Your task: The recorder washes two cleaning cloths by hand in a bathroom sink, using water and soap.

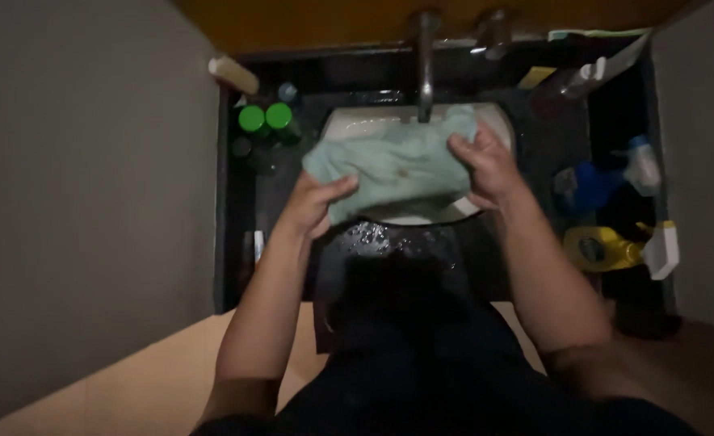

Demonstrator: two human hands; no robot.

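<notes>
With your left hand (312,202) and right hand (486,165) each clenched on an edge of the pale green cloth (389,165), at the frame's centre over the white sink (422,214), keep it under the faucet (426,69) so drips stay off the dark surface (551,141).

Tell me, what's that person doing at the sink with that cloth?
A person holds a pale green cloth over a white sink, under the tap. The left hand grips its near corner and the right hand grips the far side. Water drops lie on the dark counter. Green-capped bottles stand to the left; a yellow spray bottle sits right.
</notes>
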